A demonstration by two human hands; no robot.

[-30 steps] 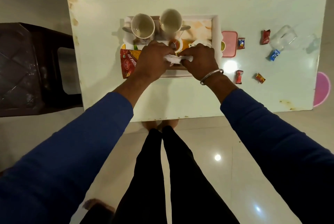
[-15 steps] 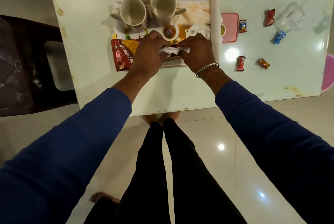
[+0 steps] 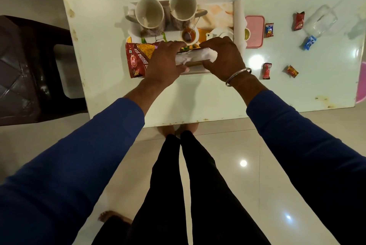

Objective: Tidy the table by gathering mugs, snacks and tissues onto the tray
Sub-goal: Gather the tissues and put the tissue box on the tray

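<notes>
Two mugs (image 3: 168,12) stand on the tray (image 3: 236,17), candies (image 3: 266,70) lying to its right.

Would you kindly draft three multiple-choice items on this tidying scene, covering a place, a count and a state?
1. Where does the red snack packet lie?
A. at the white tray's left end
B. on the pink lid
C. on the floor

2. How many small wrapped sweets lie loose on the table, right of the tray?
A. two
B. five
C. nine

3. What are both hands doing?
A. hanging idle
B. holding the white tissue between them
C. lifting a mug

Key: 1 A, the packet overlaps the tray's left end. 2 B, five wrappers show, such as the blue one. 3 B, the left hand and right hand curl round the tissue's ends.
</notes>
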